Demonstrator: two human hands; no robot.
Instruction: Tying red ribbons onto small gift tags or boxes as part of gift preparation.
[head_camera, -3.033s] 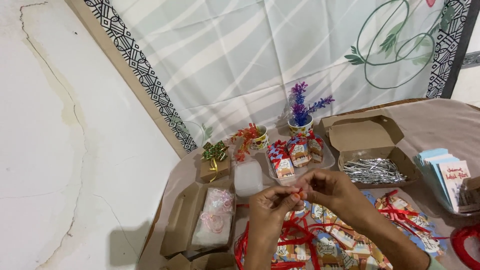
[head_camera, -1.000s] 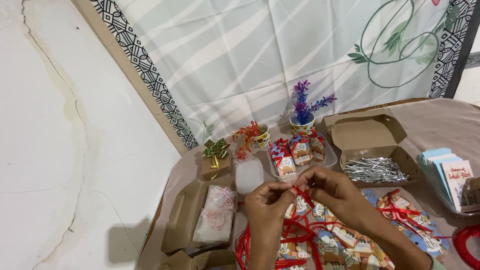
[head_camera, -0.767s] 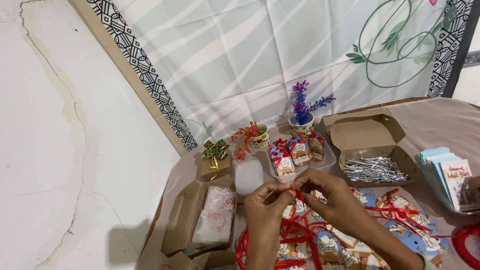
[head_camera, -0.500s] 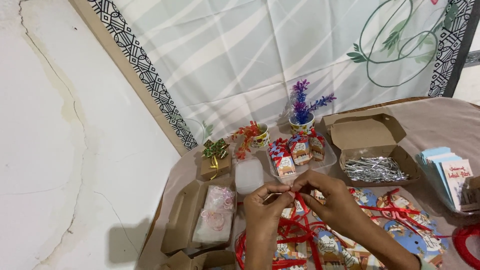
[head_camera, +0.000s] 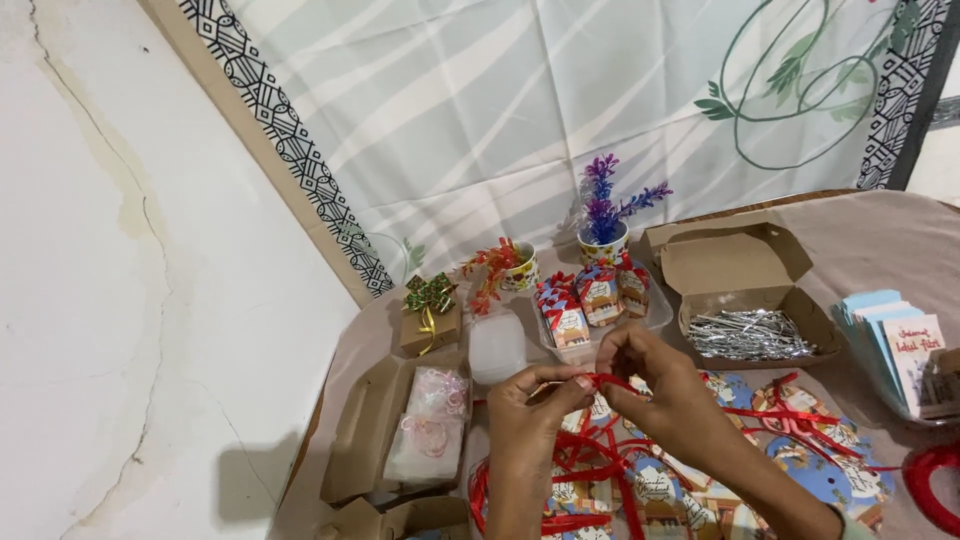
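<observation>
Far on the desk (head_camera: 860, 240), a purple plant pot (head_camera: 604, 240); right, an open box of silver ties (head_camera: 748, 333); left, a bow-topped box (head_camera: 430, 318).

Two hands (head_camera: 600, 400), three open cardboard boxes (head_camera: 745, 270), two flower pots (head_camera: 603, 243)

— Lighting: even and fairly bright, coming from above and the right; throwing a soft dark shadow onto the white wall (head_camera: 150, 300) at lower left, beside the open cardboard box (head_camera: 365, 440).

— Glare?

— Glinting faintly off the silver strips (head_camera: 745, 335); nothing blowing out.

— Sharpness?

— Blurring slightly at the left hand (head_camera: 525, 420) and right hand (head_camera: 660, 385); softening and bending towards the edges.
</observation>
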